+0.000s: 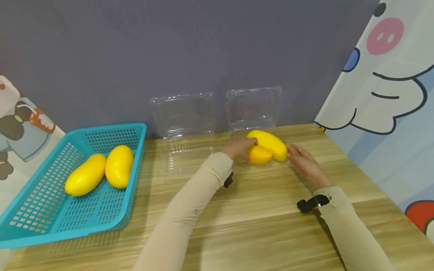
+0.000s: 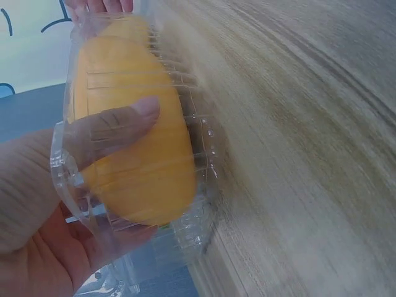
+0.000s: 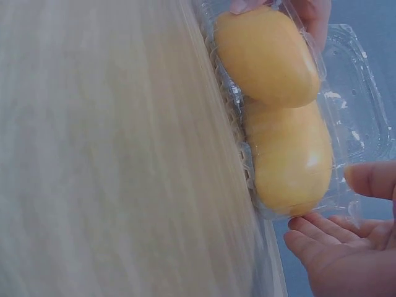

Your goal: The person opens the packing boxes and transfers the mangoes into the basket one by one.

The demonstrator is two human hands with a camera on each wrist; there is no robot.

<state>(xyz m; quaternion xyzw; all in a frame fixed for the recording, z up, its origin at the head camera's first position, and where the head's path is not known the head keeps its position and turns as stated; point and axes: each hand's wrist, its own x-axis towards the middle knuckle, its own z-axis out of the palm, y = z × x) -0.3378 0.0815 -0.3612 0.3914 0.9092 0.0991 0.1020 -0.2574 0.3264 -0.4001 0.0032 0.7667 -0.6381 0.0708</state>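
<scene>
Two yellow mangoes lie side by side in the right clear plastic clamshell box, whose lid (image 1: 254,107) stands raised at the back. My left hand (image 1: 239,147) reaches into the box and grips the nearer mango (image 1: 260,155), its thumb laid across the fruit in the left wrist view. The other mango (image 1: 270,143) rests against it, behind. At the box's right end is my right hand (image 1: 306,165), palm turned inward with extended fingers. In the right wrist view, those fingertips (image 3: 300,223) come right up to the end wall, beside one mango (image 3: 294,161).
A second clear clamshell box (image 1: 190,160), lid up, stands left of the first. Farther left, a blue perforated basket (image 1: 130,199) holds two mangoes (image 1: 118,166). A grey wall (image 1: 190,45) rises behind the wooden table (image 1: 244,233), with a cartoon-printed panel (image 1: 390,98) on the right.
</scene>
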